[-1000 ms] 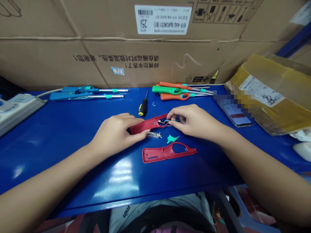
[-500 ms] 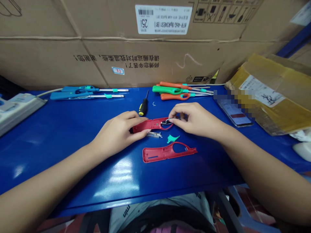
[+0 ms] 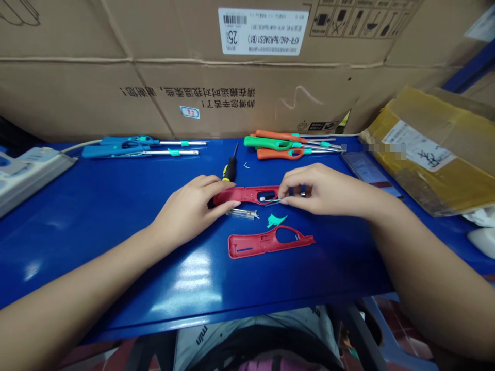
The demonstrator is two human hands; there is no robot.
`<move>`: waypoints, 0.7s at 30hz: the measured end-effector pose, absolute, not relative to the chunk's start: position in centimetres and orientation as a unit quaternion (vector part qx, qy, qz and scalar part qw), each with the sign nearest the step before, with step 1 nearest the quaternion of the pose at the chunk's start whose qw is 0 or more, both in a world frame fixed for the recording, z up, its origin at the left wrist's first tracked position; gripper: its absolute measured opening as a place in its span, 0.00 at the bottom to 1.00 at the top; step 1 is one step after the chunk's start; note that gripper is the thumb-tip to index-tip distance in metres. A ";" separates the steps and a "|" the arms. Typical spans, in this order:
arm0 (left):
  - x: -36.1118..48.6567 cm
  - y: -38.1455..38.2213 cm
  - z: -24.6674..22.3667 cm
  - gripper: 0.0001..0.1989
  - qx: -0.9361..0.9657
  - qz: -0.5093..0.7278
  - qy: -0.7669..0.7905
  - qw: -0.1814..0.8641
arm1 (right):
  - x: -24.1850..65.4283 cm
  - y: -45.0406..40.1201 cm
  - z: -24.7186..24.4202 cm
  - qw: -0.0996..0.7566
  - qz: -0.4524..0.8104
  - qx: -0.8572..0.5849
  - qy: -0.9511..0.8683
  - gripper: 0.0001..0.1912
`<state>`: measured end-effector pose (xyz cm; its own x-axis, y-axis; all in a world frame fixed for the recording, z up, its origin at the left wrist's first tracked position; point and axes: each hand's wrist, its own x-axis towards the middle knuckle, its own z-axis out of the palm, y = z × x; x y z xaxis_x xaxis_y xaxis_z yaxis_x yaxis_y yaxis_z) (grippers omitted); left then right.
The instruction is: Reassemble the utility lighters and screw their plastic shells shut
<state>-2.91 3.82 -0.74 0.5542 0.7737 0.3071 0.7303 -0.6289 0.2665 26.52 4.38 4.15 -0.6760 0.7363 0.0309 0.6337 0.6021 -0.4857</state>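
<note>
My left hand (image 3: 193, 203) is closed on the left end of a red lighter shell half (image 3: 247, 194), which lies with its hollow side up. At the shell's right end my right hand (image 3: 305, 188) pinches a thin pale tube (image 3: 273, 200) with a white tip, over the trigger opening. A bit of metal rod (image 3: 303, 194) shows past its fingers. Just below the shell lies a clear gas tank (image 3: 242, 213). A green plastic trigger (image 3: 276, 220) sits to its right, and the second red shell half (image 3: 251, 245) lies nearest me, hollow side up.
A black-and-yellow screwdriver (image 3: 229, 170) and small screws (image 3: 246, 165) lie behind the shell. Blue lighters (image 3: 119, 149) are at back left, orange and green lighters (image 3: 274, 144) at back centre. A power strip (image 3: 34, 172), phone (image 3: 371, 175) and taped carton (image 3: 433, 154) flank them.
My right hand has shifted slightly right with the thin tube, whose white tip now shows over the trigger opening. My left hand still holds the shell, and the gas tank is more exposed.
</note>
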 end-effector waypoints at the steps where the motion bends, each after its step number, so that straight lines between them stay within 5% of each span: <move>1: -2.9 3.8 -0.8 0.22 0.879 0.204 0.427 0.059 | 26.5 4.4 4.2 0.127 0.219 -0.386 -0.887 0.06; 4: -2.8 3.9 -1.0 0.21 0.873 0.220 0.427 0.079 | 26.6 4.4 4.2 0.149 0.203 -0.391 -0.885 0.06; 11: -2.6 3.8 -1.1 0.20 0.862 0.272 0.424 0.053 | 27.0 4.8 4.2 0.010 0.140 -0.438 -0.888 0.09; 15: -2.4 3.3 -0.1 0.09 0.877 0.316 0.362 0.033 | 27.0 4.9 4.1 0.009 0.147 -0.439 -0.886 0.09; 21: -2.0 2.5 0.3 0.11 0.932 0.262 0.240 0.069 | 27.4 4.7 4.8 0.048 0.141 -0.437 -0.887 0.10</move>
